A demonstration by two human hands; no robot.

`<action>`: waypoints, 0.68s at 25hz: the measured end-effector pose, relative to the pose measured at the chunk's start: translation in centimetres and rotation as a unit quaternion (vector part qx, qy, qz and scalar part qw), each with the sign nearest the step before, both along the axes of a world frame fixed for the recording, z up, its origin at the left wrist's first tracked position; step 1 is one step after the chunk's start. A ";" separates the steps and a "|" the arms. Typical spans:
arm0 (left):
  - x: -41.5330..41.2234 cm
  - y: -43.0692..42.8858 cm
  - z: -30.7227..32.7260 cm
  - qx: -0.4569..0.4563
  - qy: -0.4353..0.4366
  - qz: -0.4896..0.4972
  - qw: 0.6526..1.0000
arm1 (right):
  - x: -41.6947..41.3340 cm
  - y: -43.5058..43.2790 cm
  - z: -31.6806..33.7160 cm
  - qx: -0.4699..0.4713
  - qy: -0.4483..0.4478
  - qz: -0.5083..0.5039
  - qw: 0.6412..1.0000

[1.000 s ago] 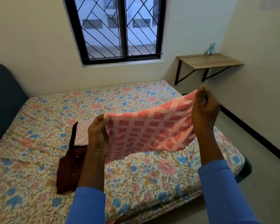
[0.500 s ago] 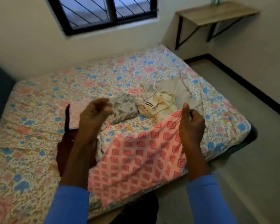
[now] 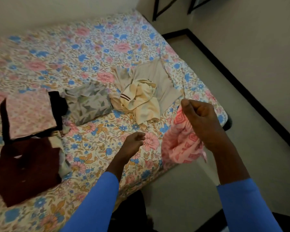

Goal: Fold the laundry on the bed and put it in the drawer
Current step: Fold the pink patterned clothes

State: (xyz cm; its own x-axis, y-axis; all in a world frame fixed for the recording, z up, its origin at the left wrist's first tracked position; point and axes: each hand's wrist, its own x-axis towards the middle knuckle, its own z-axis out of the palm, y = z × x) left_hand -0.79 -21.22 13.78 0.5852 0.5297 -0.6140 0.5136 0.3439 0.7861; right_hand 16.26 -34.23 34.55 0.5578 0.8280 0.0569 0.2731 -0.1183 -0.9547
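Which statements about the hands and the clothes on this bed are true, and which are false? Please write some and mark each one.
1. The right hand grips the pink patterned cloth. True.
2. The left hand holds that cloth too. False: it holds nothing and is above the bed.
3. The cream garment lies neatly folded. False: it lies crumpled.
4. A folded pale pink cloth lies on a dark garment. True.
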 end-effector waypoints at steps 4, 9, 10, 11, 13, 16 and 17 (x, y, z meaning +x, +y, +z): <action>3.8 -0.2 3.6 0.065 -0.074 0.037 0.994 | 1.8 -1.3 4.0 0.002 -0.076 0.021 0.997; 2.8 -0.3 8.7 0.018 -0.122 -0.103 0.987 | 1.0 -2.4 9.0 0.058 -0.165 -0.029 0.984; 2.1 -0.7 9.4 -0.003 -0.122 -0.149 0.981 | 0.8 -2.4 9.8 0.067 -0.178 -0.043 0.981; 1.2 -1.3 9.8 -0.008 -0.129 -0.178 0.976 | 0.4 -2.6 10.5 0.076 -0.192 -0.051 0.977; -0.7 -2.6 10.7 0.033 -0.147 -0.160 0.976 | -0.5 -3.2 11.9 0.092 -0.218 -0.053 0.970; -3.7 -3.5 13.1 0.118 -0.186 -0.011 0.975 | -1.5 -4.1 13.5 0.115 -0.256 -0.081 0.956; -5.0 -3.5 14.0 0.146 -0.197 0.050 0.968 | -1.8 -4.3 13.9 0.123 -0.267 -0.098 0.951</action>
